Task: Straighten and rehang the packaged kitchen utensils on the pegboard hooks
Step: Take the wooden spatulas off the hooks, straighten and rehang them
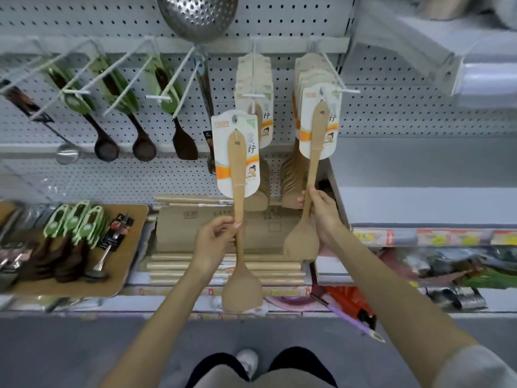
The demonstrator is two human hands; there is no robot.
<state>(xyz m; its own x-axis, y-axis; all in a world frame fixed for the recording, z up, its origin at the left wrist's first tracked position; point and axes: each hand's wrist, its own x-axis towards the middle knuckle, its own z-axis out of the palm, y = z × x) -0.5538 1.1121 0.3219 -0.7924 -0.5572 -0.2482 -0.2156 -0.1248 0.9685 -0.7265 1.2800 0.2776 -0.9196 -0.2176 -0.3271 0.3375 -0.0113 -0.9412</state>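
Two carded wooden spatulas are held in front of the pegboard (391,119), each with its long axis near vertical: card and hanging hole at the top, blade at the bottom. The left spatula (237,175) is pinched at mid-handle by the left hand (215,239), thumb and fingers curled round the shaft. Its card (223,152) hangs free of any hook, and its hole lies below and to the left of the front end of the middle hook (253,95), which already carries a stack of like packs. The right spatula (314,152) is gripped lower on its handle, just above the blade, by the right hand (321,214). The top of its card (333,127) sits at the tip of the right hook (340,89); whether the hole is threaded cannot be told. In both cases the hole stands well above the grip, so a small tilt at the hand probably swings it widely. Dark ladles (142,147) hang to the left; a cardboard box (195,228) lies below.
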